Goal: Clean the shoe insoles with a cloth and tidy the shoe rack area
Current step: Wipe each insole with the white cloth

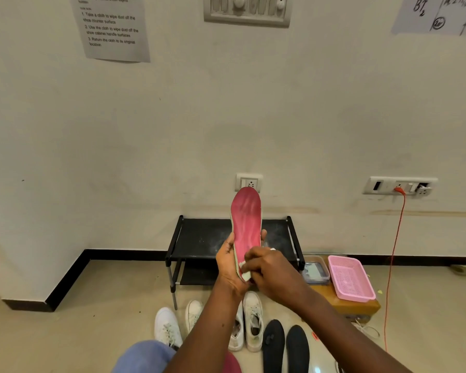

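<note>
Head view shows a red insole (246, 219) held upright in the lower middle of the frame, toe end up, in front of the black shoe rack (199, 238). The left hand (228, 265) grips its heel end, thumb on one edge and fingers wrapped behind. The right hand (272, 267) is bunched around a small white cloth (246, 274) and presses it onto the lower part of the red face, so the two hands are close together, each clamped on its own thing.

The step in hand looks like wiping the top face of the insole. To do it well, the left hand should brace firmly from behind so the thin insole does not fold under pressure. Long strokes from heel to toe would suit, since the pale, dusty-looking streaks sit mostly in the upper half. The edges and the underside likely need a pass too, with a fresh fold of cloth.

White shoes (253, 319) and a black pair (273, 343) wait on the floor (105, 292) at the bottom of the frame, and a pink basket (347, 281) sits at lower right.
</note>
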### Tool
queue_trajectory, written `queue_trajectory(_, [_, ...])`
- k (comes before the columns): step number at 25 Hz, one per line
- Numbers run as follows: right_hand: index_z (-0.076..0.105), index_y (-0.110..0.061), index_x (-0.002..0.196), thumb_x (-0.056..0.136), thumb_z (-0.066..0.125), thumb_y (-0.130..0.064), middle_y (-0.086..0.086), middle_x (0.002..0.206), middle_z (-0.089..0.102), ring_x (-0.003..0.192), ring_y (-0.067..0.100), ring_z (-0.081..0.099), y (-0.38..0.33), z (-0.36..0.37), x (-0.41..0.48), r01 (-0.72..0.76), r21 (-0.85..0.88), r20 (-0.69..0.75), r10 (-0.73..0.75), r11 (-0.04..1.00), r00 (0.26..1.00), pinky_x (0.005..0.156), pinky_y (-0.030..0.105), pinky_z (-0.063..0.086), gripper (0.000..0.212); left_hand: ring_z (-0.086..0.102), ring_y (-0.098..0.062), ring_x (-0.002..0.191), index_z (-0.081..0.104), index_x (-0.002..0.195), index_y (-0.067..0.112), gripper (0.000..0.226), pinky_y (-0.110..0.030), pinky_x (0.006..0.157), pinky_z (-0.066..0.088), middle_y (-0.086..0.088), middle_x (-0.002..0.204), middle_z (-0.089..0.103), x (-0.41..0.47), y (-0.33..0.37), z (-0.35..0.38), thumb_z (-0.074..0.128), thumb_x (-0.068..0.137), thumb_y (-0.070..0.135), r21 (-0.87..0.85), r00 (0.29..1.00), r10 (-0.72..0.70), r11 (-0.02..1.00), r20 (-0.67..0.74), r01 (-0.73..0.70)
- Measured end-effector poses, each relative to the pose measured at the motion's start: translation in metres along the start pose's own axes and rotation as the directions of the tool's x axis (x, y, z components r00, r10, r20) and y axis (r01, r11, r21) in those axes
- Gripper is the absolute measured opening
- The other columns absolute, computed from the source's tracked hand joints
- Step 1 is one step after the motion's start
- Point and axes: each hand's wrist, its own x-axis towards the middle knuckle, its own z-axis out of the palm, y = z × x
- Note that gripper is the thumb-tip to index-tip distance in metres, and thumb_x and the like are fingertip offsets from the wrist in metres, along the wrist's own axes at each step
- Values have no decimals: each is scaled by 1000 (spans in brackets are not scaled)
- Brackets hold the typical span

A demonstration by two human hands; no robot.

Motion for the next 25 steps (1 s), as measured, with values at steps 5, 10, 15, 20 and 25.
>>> queue_trajectory(5, [71, -11, 102, 85, 62, -14, 3, 103, 66, 89, 10, 58, 9, -26, 13, -165, 146, -1, 167, 975, 986, 78, 10, 41, 19, 69, -29, 78, 72, 98, -2, 45, -37, 76, 56, -19, 90, 68, -2, -9, 3, 47, 84, 34, 35, 1000, 24, 999, -6, -24])
queue_trajectory(10, [60, -10, 120, 95, 48, -18, 9, 115, 54, 99, 21, 55, 17, -14, 36, -207, -75, -8, 207, 975, 978, 88, 25, 44, 29, 65, -28, 92, 67, 109, 6, 43, -39, 85, 52, -15, 99, 66, -4, -20, 4, 59, 81, 38, 49, 992, 121, 991, 21, -122])
queue_trajectory(15, [63, -7, 117, 89, 53, -3, 10, 116, 56, 105, 23, 55, 10, 9, 12, -118, -17, 50, 119, 993, 992, 94, 25, 43, 30, 68, -30, 84, 67, 103, -3, 66, -39, 76, 56, -17, 95, 66, -2, -12, -6, 53, 82, 58, 13, 998, 21, 1000, 52, -21])
queue_trajectory(20, [71, -8, 101, 84, 60, -8, 7, 100, 64, 88, 17, 61, 9, 9, -7, -105, 60, 55, 101, 993, 993, 84, 23, 47, 21, 68, -27, 76, 71, 97, -1, 76, -35, 70, 57, -15, 96, 66, -3, -10, -11, 35, 87, 66, 18, 1000, -28, 999, 4, 28])
queue_trajectory(25, [74, -5, 89, 85, 59, -14, 10, 90, 68, 78, 20, 62, 12, 6, 17, -269, -36, -83, 266, 962, 960, 67, 18, 42, 18, 68, -31, 80, 67, 102, 1, 64, -41, 72, 57, -18, 90, 66, -6, -16, 4, 39, 90, 57, 25, 999, -35, 999, 3, 35])
